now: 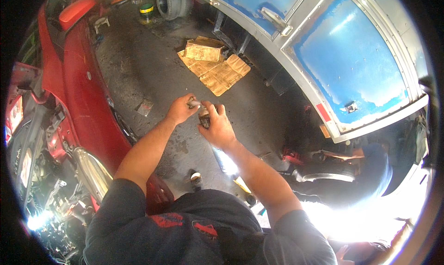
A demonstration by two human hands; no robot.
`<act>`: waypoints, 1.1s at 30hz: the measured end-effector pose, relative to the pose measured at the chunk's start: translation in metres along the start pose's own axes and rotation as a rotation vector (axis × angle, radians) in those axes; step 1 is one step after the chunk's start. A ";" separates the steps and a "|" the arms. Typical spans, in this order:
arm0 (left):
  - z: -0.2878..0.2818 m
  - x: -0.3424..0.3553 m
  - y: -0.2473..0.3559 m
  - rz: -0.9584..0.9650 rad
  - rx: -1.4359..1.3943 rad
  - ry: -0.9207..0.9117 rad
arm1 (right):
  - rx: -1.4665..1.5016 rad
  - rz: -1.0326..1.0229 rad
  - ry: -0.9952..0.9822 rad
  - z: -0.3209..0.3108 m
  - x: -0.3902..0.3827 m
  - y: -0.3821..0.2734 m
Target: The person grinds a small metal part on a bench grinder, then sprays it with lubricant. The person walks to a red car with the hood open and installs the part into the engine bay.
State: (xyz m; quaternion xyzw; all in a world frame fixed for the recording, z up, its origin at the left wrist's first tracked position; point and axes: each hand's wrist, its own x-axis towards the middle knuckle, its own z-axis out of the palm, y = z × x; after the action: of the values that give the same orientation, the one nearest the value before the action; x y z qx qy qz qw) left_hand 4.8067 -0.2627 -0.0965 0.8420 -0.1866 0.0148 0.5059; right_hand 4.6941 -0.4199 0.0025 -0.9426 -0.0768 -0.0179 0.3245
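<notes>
My left hand (181, 109) is closed on a small pale object (195, 103), too small to name, held beside the top of a can. My right hand (217, 128) is wrapped round this dark can (203, 116), with fingers near its top, where the pale object is. The two hands are close together in front of me, above the stained concrete floor (152, 94), my forearms reaching up from the lower edge.
A red car (78, 80) with exposed engine parts (51, 200) lines the left. Flattened cardboard (222, 78) lies ahead. A truck with blue panels (347, 61) fills the upper right. A blue-shirted person (377, 172) is at a tire (323, 171) lower right. A bucket (146, 13) stands behind.
</notes>
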 end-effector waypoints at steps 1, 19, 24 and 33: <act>-0.002 0.002 0.003 0.012 0.013 -0.012 | -0.003 -0.003 -0.004 -0.001 0.002 -0.002; -0.007 0.013 0.010 0.069 0.087 -0.015 | 0.063 0.051 0.008 -0.017 0.012 -0.003; -0.007 0.014 0.007 0.118 0.225 -0.037 | 0.077 0.048 0.013 -0.022 0.011 -0.004; -0.010 0.017 0.003 0.156 0.200 -0.061 | 0.064 0.091 -0.011 -0.020 0.008 -0.002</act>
State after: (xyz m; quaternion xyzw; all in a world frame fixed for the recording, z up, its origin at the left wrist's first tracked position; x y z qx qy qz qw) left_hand 4.8229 -0.2605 -0.0850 0.8713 -0.2643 0.0469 0.4109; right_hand 4.7022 -0.4296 0.0206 -0.9344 -0.0362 0.0046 0.3544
